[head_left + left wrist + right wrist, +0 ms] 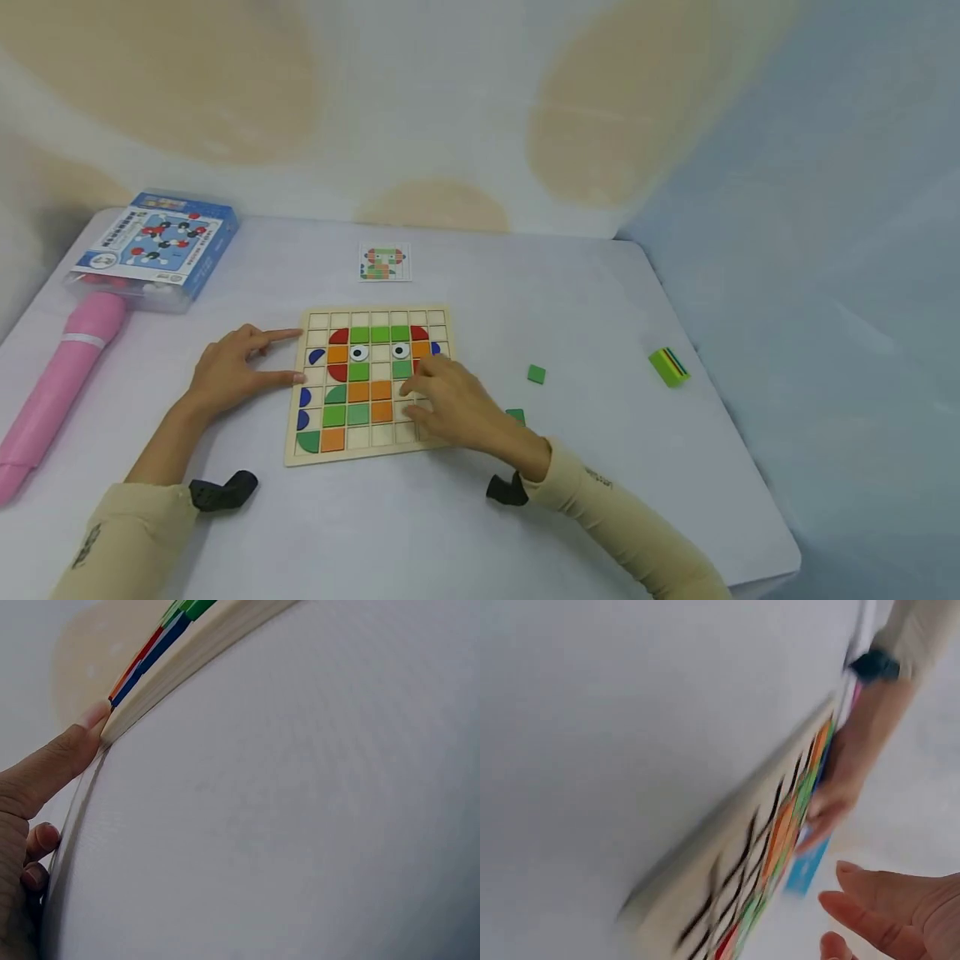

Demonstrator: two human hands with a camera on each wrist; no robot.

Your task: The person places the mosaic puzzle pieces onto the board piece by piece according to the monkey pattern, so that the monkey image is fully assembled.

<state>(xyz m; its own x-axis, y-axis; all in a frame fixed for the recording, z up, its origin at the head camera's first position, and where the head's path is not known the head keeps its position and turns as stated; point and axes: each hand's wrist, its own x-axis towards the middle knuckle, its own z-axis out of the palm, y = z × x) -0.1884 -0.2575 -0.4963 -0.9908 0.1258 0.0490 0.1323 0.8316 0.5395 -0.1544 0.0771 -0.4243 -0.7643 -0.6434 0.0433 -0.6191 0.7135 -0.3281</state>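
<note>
A square wooden grid board [382, 435] lies on the white table, partly filled with green, orange, red and blue tiles and two round eye pieces [359, 353]. My left hand [231, 371] touches the board's left edge with extended index finger and thumb; the left wrist view shows the thumb [64, 754] against the board's side. Over the board's right part hovers my right hand [457, 404], hiding some cells. In the right wrist view its thumb and fingers [877, 922] are apart, with nothing between them. One green square tile [536, 374] lies right of the board, another [516, 415] beside the right wrist.
Behind the board lies a picture card [386, 262] with a coloured tile pattern. A stack of coloured pieces [669, 367] is near the table's right edge. At the left are a blue-and-white box [168, 242] with molecule pictures and a long pink object [63, 383].
</note>
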